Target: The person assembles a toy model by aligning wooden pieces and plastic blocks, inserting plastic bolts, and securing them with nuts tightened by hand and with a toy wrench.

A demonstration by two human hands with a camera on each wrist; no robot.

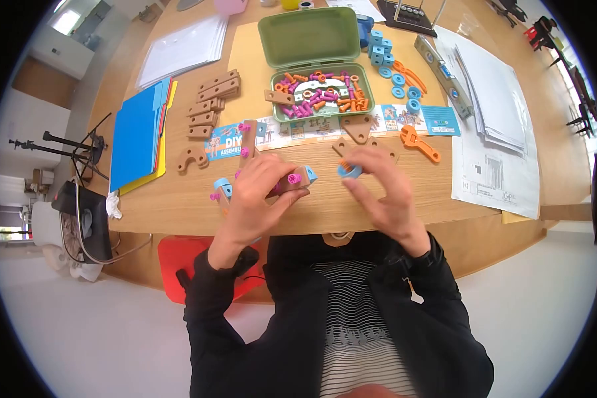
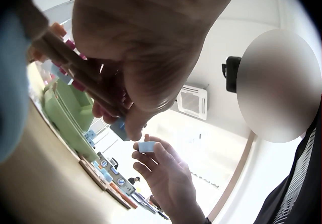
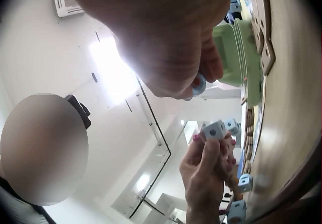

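Note:
My left hand [image 1: 255,199] grips a toy assembly of brown strips [image 1: 248,139] with pink bolts [image 1: 294,178] and a blue cube [image 3: 215,130] at its end. The palm and fingers hide part of it. To the right, apart from the assembly, my right hand [image 1: 386,199] pinches a blue ring [image 2: 147,146] between thumb and fingers. An orange bolt [image 2: 147,137] sticks up out of the ring. Beside the left hand, another blue block [image 1: 223,184] with a pink bolt shows low on the assembly's left side.
A green box [image 1: 373,99] with its lid up holds pink and orange bolts. Brown strips [image 1: 204,116] lie left, blue rings [image 1: 398,79] and an orange wrench [image 1: 420,143] right. A blue folder [image 1: 138,132], papers [image 1: 494,159] and a level [image 1: 443,73] flank them.

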